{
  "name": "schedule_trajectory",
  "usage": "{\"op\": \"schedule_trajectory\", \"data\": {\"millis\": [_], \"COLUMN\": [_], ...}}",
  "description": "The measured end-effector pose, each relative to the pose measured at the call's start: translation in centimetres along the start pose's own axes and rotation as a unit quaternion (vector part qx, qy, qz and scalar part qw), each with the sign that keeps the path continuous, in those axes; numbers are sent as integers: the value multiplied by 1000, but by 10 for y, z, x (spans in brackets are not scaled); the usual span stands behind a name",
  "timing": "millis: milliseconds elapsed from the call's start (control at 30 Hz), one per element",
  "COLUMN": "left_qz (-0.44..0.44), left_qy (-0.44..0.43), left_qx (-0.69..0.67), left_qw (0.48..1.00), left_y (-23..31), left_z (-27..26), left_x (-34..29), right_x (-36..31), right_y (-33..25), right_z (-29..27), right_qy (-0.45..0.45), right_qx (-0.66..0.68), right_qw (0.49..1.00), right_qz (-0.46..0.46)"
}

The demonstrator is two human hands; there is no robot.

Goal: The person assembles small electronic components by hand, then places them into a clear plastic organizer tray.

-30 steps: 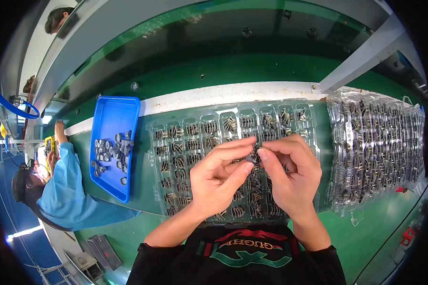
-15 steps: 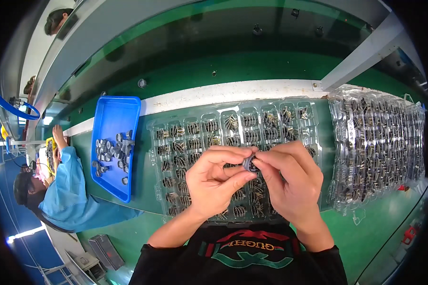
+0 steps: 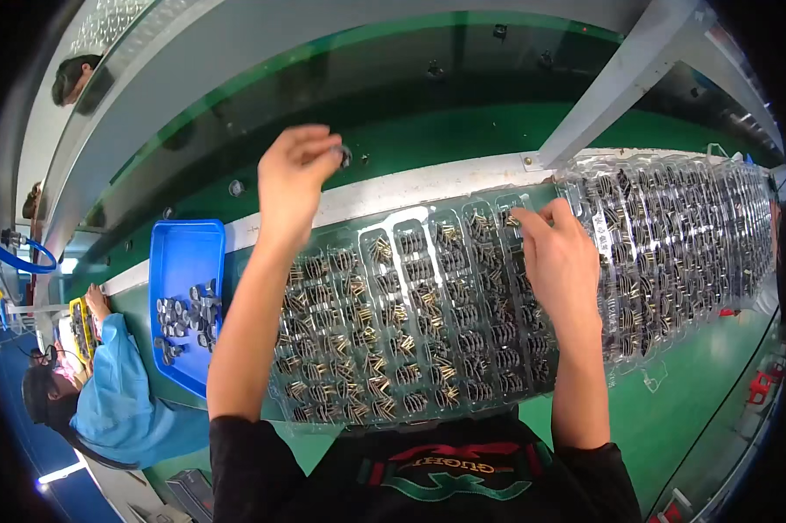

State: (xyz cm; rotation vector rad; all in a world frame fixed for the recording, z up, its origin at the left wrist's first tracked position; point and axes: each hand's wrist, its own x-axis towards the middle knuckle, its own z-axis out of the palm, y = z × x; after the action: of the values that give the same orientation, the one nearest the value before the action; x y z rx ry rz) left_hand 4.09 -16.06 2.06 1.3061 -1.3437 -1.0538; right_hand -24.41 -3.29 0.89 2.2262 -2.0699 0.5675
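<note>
My left hand (image 3: 293, 179) is raised over the green belt beyond the white rail, blurred by motion. At its fingertips is a small round dark part (image 3: 346, 157). My right hand (image 3: 563, 257) reaches to the far right corner of a clear plastic tray (image 3: 358, 237), fingers closed over a compartment with brass-pinned pieces (image 3: 508, 218). What those fingers pinch, if anything, is too small to tell. The tray's compartments hold rows of small dark pieces with brass pins.
A blue bin (image 3: 188, 228) with loose round grey parts (image 3: 184, 318) stands left of the tray. More filled clear trays (image 3: 672, 253) lie at the right. A grey post (image 3: 615, 87) rises behind. Single parts sit on the belt (image 3: 393, 131). A co-worker in blue (image 3: 118, 392) works at far left.
My hands, together over the tray around a small round part before, have parted. The left moved up and left over the belt; the right moved to the tray's far right corner. The view has shifted.
</note>
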Motion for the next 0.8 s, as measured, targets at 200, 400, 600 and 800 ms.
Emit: {"op": "schedule_trajectory", "data": {"millis": [200,400,600,800], "left_qz": [10,25,6,83], "left_qy": [110,158,11,-15], "left_qx": [131,281,547,500], "left_qw": [985,946,837,862], "left_y": [-70,-85,-57,-71], "left_z": [-3,-27,-110,-143], "left_x": [135,150,76,32], "right_x": [5,7,0,-8], "right_y": [-8,-7,-9,-28], "right_z": [17,20,12,-9], "right_qy": [53,74,127,74], "right_qx": [18,4,201,504], "right_qw": [998,997,971,846], "right_qz": [30,-16,-17,158]}}
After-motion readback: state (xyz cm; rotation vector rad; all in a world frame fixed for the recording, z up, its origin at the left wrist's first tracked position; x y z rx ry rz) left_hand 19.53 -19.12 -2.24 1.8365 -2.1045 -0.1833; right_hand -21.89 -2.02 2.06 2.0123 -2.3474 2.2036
